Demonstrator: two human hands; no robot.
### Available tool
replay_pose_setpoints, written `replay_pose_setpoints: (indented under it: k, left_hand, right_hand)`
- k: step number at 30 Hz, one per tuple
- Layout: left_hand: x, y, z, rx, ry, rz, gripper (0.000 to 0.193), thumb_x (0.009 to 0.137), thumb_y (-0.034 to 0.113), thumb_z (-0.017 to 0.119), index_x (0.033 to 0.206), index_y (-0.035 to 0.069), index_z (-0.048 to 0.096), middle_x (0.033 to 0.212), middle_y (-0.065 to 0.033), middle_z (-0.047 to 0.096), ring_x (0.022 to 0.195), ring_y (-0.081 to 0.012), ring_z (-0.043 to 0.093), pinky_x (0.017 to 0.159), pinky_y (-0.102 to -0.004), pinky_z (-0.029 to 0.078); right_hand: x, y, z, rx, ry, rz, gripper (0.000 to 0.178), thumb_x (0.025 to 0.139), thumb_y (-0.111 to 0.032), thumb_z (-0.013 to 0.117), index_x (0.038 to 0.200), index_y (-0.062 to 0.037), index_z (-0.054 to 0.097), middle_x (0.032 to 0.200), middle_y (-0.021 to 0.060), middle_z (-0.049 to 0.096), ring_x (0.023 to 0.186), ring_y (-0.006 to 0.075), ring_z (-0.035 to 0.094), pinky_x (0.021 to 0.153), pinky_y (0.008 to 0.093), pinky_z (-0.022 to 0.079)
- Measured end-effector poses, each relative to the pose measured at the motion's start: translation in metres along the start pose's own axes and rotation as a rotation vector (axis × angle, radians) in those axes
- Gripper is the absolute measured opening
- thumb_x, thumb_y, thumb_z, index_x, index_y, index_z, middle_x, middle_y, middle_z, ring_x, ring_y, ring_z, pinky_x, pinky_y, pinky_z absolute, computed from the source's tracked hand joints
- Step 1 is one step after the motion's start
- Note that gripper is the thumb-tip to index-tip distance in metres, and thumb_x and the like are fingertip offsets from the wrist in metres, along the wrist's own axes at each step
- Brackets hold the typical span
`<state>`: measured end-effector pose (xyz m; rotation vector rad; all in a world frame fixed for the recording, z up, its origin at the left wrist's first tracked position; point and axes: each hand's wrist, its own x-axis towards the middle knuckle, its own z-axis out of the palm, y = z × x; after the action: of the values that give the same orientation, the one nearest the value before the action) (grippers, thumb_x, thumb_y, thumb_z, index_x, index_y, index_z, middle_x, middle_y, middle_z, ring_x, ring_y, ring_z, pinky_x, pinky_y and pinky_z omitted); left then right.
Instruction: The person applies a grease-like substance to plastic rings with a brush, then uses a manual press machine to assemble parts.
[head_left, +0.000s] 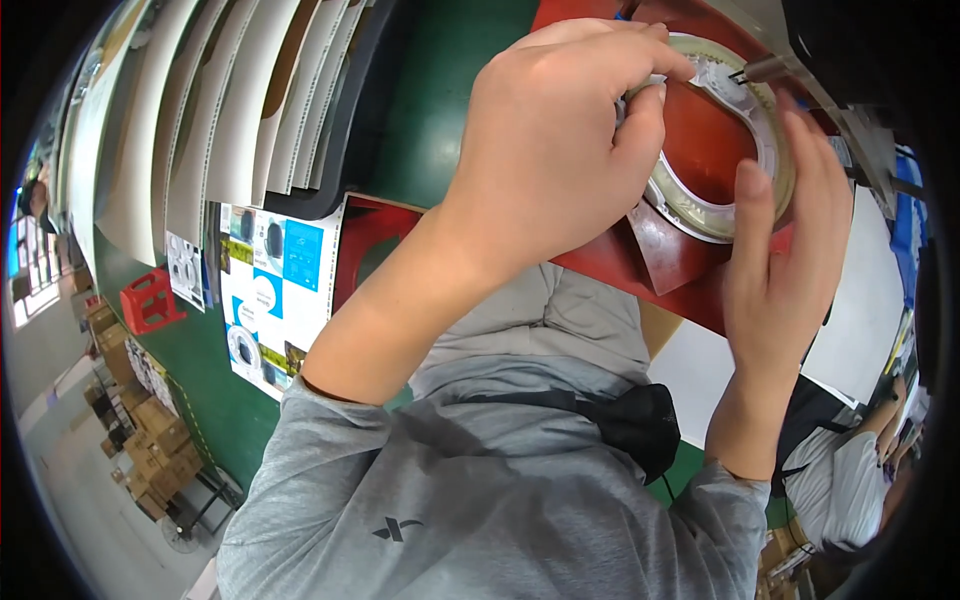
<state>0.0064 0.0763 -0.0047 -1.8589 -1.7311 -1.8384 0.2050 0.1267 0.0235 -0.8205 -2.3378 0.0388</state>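
Far left, a small red plastic crate sits on the green surface, with a row of flat white cardboard sheets standing above it and a white-and-blue printed flat carton just right of the crate. The left hand comes next, its grip closed: thumb and fingertips pinch the upper left rim of a pale round ring-shaped plastic part lying over a red fixture board. The right hand is open, fingers straight, pressed against the ring's right side. A thin metal tool tip touches the ring's top.
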Motion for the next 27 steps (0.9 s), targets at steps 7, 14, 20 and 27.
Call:
replay_pose_setpoints:
  k: [7,14,20,27]
  left_hand:
    - [0.001,-0.002,0.002,0.013,0.000,0.019,0.016,0.085,0.001,0.066,0.096,0.002,0.078,0.101,-0.0160,0.077,0.096,-0.0330,0.074,0.085,-0.0407,0.059]
    - [0.003,0.004,-0.006,0.038,-0.144,-0.077,0.016,0.086,0.001,0.068,0.101,0.000,0.075,0.109,-0.0177,0.077,0.105,-0.0345,0.072,0.090,-0.0418,0.059]
    - [-0.008,0.000,-0.006,-0.020,-0.062,-0.042,0.019,0.086,0.000,0.070,0.105,-0.003,0.071,0.111,-0.0197,0.075,0.109,-0.0365,0.071,0.092,-0.0432,0.058]
    - [0.017,0.014,-0.010,0.115,-0.141,-0.052,0.029,0.088,0.010,0.078,0.115,0.002,0.071,0.106,-0.0146,0.071,0.090,-0.0300,0.068,0.080,-0.0361,0.056]
  right_hand:
    - [0.009,0.002,0.012,-0.071,-0.233,0.131,0.050,0.111,-0.030,0.049,0.147,0.0057,0.051,0.156,0.0234,0.049,0.147,0.0379,0.045,0.120,0.0416,0.034]
    - [0.019,0.001,0.015,-0.046,-0.210,0.104,0.059,0.105,-0.036,0.061,0.141,0.0099,0.053,0.147,0.0295,0.054,0.139,0.0443,0.049,0.114,0.0466,0.041]
    - [0.006,-0.012,0.006,0.142,-0.098,0.144,0.055,0.100,-0.022,0.069,0.143,0.0081,0.052,0.142,0.0266,0.058,0.130,0.0430,0.057,0.110,0.0422,0.045]
    - [0.018,0.021,-0.120,0.023,0.727,-0.144,0.034,0.105,-0.010,0.060,0.131,0.0108,0.058,0.121,0.0240,0.070,0.107,0.0266,0.067,0.097,0.0359,0.051]
